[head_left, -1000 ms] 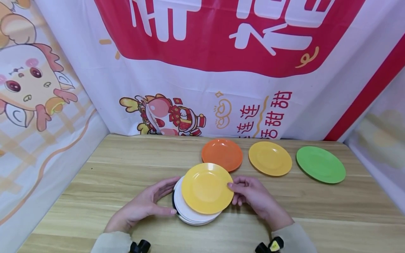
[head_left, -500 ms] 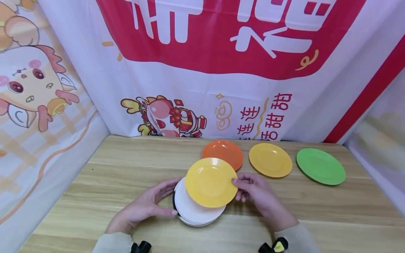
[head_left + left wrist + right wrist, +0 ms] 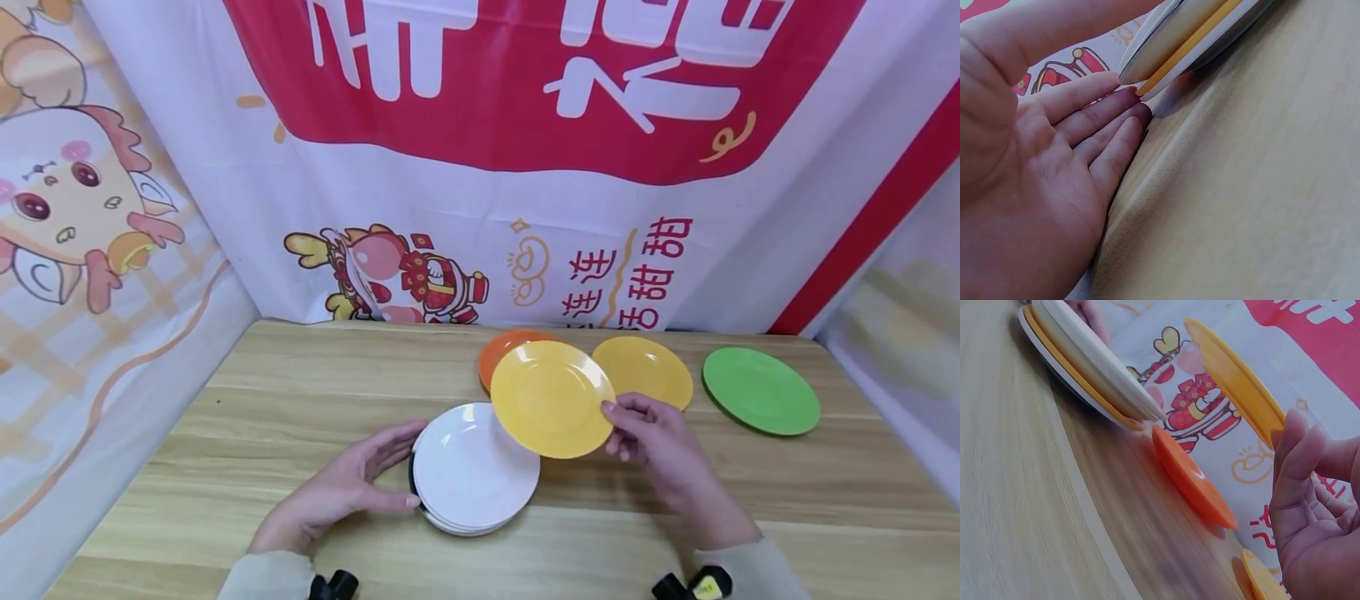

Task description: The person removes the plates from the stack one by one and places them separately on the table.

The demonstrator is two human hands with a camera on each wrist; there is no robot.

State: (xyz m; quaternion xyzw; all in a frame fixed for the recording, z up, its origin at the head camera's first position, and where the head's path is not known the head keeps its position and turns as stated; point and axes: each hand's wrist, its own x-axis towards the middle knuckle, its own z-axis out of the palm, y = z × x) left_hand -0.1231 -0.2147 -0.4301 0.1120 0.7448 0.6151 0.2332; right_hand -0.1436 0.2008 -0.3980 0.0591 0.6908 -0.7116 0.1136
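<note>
My right hand (image 3: 660, 442) pinches the rim of a yellow plate (image 3: 553, 400) between thumb and fingers, holding it raised above the table. In the right wrist view this yellow plate (image 3: 1235, 378) is seen nearly edge-on, well clear of the wood. A stack of plates with a white plate (image 3: 476, 471) on top stands at the middle front. My left hand (image 3: 360, 475) steadies the stack's left side, thumb and fairly straight fingertips at its edge. From the left wrist, a yellow-orange layer (image 3: 1188, 47) shows between pale plates in the stack (image 3: 1166, 40).
At the back lie an orange plate (image 3: 495, 354), partly hidden by the raised one, a second yellow plate (image 3: 648, 367) and a green plate (image 3: 761, 392) in a row. A printed cloth (image 3: 450, 200) hangs behind the wooden table (image 3: 315, 375).
My right hand has lifted the yellow plate off the stack and carried it right and back, uncovering the white plate. The left hand has stayed in place.
</note>
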